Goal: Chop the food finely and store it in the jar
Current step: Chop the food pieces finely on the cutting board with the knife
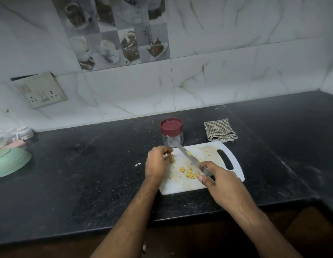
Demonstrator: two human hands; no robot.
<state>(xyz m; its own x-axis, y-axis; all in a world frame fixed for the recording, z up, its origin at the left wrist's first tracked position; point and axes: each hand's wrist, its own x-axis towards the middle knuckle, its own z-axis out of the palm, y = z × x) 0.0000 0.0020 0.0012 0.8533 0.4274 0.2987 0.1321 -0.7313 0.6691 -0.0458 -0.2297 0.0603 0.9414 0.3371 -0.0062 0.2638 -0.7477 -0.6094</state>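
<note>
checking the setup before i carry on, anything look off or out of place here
The socket plate on the wall sits crooked, its top edge pulled away from the tiles. A white scrap lies on the counter beside the cutting board.

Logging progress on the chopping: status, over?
Right hand grips knife; left hand curled on food at board edge. Yellow pieces cut. Jar lidded, nothing blocking.

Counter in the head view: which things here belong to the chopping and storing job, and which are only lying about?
Job: knife in the right hand; yellow food pieces; white cutting board; jar with red lid on; left hand holding food at the board's edge.

Lying about: checked cloth; green bowl; cups; wall socket.
</note>
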